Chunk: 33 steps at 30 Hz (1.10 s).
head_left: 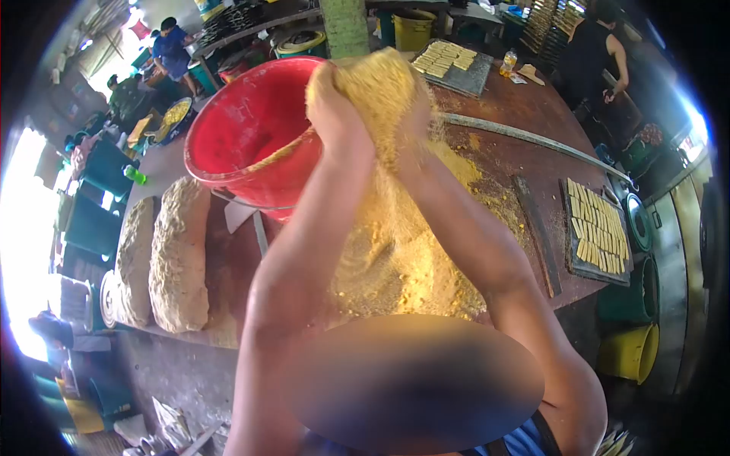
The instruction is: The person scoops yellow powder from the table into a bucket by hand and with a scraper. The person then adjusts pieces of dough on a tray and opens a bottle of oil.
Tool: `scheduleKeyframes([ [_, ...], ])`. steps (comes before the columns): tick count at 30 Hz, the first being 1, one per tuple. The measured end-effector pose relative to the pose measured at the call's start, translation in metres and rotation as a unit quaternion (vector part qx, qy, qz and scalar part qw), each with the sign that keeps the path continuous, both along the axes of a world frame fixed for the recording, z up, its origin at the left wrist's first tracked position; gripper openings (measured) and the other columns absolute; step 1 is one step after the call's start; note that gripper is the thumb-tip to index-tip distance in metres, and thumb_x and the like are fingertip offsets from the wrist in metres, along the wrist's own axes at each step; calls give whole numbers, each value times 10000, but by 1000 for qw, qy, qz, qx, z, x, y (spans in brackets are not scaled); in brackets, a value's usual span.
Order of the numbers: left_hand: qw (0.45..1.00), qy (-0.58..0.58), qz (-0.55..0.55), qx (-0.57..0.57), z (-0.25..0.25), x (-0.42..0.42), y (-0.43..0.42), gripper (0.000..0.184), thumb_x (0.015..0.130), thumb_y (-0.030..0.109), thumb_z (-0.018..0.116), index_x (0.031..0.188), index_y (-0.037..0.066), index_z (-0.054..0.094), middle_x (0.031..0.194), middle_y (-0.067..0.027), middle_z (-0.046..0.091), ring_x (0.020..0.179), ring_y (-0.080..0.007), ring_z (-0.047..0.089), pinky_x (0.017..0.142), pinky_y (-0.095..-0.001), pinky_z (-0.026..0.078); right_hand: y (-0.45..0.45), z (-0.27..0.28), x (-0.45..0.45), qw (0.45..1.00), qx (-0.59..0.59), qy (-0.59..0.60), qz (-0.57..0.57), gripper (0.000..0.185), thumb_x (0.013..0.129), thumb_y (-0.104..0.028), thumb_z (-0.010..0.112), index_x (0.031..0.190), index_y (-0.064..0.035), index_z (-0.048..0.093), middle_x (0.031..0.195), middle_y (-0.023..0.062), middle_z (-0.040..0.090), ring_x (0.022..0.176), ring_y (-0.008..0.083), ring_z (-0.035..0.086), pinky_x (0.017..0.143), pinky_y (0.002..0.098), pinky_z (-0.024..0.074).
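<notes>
Both hands are raised above the table, cupped around a heap of yellow crumbly mixture (372,87). My left hand (325,106) is on the heap's left side, beside the rim of a red bucket (255,106). On the other side is my right hand (414,114), partly blurred and dusted by the mixture. Crumbs fall between my forearms onto a loose yellow pile (414,266) spread on the brown table (551,129). A rope-like strip lies across the bucket's mouth.
Two long dough pieces (181,254) (135,258) lie at the left. Trays of cut strips (597,228) (452,61) stand right and back. A metal bar (525,137) crosses behind; a dark strip (536,235) lies right. Other people (173,52) (593,61) are farther off.
</notes>
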<state>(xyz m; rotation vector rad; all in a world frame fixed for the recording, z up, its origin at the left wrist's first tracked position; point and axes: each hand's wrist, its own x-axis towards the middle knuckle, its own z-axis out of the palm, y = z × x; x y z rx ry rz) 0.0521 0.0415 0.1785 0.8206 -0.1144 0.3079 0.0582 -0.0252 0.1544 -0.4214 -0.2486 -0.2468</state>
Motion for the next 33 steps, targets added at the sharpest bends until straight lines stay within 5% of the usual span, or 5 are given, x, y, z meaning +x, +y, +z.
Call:
scheduleKeyframes([
  [5, 990, 105, -90, -35, 40, 38, 87, 245, 931, 230, 457, 964, 52, 622, 909, -99, 654, 817, -246, 652, 726, -394, 541, 70, 11, 99, 597, -667, -145, -422, 284, 912, -304, 532, 994, -50, 628, 929, 97, 665, 832, 253, 663, 752, 384, 546],
  [11, 937, 101, -60, 328, -18, 92, 181, 141, 908, 106, 551, 974, 47, 661, 841, -69, 677, 733, -193, 667, 588, -310, 523, 74, 21, 65, 673, -651, 29, -350, 233, 775, -288, 614, 787, -67, 686, 804, 120, 691, 763, 294, 668, 688, 397, 528],
  [16, 326, -78, 137, 932, -25, 98, 202, 265, 835, 226, 575, 985, 46, 699, 999, -165, 698, 947, -331, 680, 805, -409, 554, 43, 2, 53, 510, -790, -108, -323, 214, 768, -268, 616, 902, -147, 730, 866, 138, 699, 831, 314, 673, 760, 421, 532],
  [19, 770, 153, -14, 619, -26, 87, 201, 380, 901, 372, 546, 1019, 48, 703, 969, -171, 705, 908, -347, 682, 789, -419, 538, 19, 0, 17, 508, -802, -138, -283, 307, 789, -261, 608, 1063, -154, 696, 978, 140, 696, 907, 319, 658, 837, 414, 516],
  [33, 610, -219, 367, 667, -30, -9, 90, 312, 853, 229, 641, 1140, 106, 640, 1138, -141, 643, 1073, -331, 594, 922, -414, 470, -80, -255, -257, 461, -784, -411, -63, 258, 889, -325, 594, 1041, -130, 669, 1120, 146, 592, 1152, 244, 542, 1122, 589, 236],
])
